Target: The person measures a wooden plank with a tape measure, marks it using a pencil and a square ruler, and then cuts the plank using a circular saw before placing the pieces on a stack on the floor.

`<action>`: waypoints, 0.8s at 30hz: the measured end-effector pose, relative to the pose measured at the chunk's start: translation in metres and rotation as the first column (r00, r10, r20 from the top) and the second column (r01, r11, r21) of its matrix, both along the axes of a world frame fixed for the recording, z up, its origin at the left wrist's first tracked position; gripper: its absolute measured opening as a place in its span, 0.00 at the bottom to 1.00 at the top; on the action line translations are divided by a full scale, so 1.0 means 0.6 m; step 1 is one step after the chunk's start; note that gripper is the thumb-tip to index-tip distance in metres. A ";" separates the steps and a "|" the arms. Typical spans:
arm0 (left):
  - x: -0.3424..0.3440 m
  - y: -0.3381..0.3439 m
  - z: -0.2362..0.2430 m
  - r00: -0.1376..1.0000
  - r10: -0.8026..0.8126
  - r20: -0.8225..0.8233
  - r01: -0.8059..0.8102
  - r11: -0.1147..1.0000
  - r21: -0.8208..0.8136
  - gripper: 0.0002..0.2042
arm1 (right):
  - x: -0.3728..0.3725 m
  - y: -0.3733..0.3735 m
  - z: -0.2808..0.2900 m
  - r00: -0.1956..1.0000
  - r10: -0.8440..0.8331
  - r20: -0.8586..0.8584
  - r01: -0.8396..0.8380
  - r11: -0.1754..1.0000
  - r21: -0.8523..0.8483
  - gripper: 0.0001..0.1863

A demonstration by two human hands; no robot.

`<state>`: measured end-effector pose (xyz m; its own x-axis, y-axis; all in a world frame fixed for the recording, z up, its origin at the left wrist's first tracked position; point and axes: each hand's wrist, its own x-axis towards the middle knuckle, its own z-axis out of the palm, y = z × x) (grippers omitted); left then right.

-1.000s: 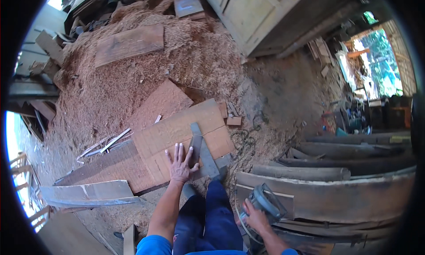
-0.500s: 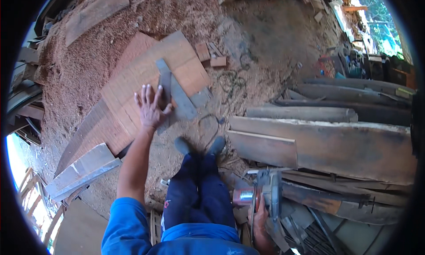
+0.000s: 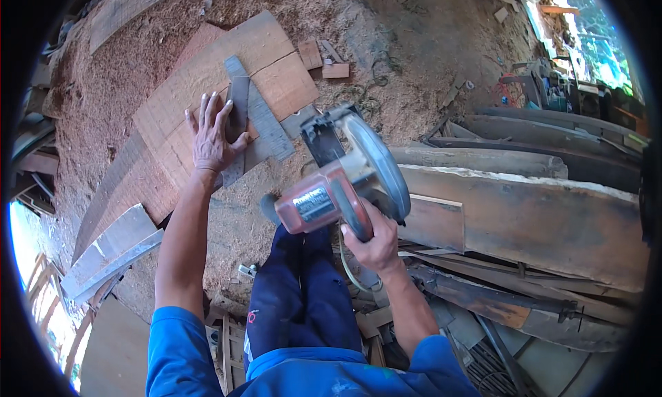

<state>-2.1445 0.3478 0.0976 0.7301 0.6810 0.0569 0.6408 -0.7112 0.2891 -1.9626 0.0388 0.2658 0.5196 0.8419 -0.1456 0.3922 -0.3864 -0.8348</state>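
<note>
Wood: rested the left hand (image 3: 212,145), spread open, on the board (image 3: 181,87); gripped the red circular saw (image 3: 331,187) by its handle (image 3: 348,204) with the right hand (image 3: 376,242), above the legs (image 3: 324,287). Risked board slip through light pressure, or snagging through slack cord (image 3: 346,269).

Shines bright far up and right of the right hand (image 3: 378,242), through a big gap (image 3: 598,45). Glares white far down and left of the left hand (image 3: 212,149). Looks softer around both hands, darker between the boards (image 3: 510,311) right of the right hand. Smears a little at the saw (image 3: 338,180) it holds. Bends far out, then turns black.
</note>
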 end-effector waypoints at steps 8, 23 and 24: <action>0.001 0.003 0.003 1.000 0.020 -0.014 -0.020 0.999 -0.039 0.40 | 0.009 0.065 -0.044 0.994 0.072 -0.077 -0.070 0.997 0.019 0.28; 0.005 0.009 0.010 0.997 0.004 0.081 0.004 0.995 -0.100 0.38 | 0.023 0.066 -0.046 0.985 0.080 -0.154 -0.087 0.995 -0.038 0.28; 0.005 0.008 0.010 0.995 0.005 0.098 0.004 0.996 -0.094 0.38 | 0.019 0.068 -0.048 0.985 0.077 -0.152 -0.081 0.997 -0.020 0.28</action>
<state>-2.1417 0.3528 0.1037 0.7238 0.6871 0.0634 0.6066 -0.6774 0.4160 -1.9509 0.0794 0.2367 0.4223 0.8743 -0.2392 0.2926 -0.3813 -0.8769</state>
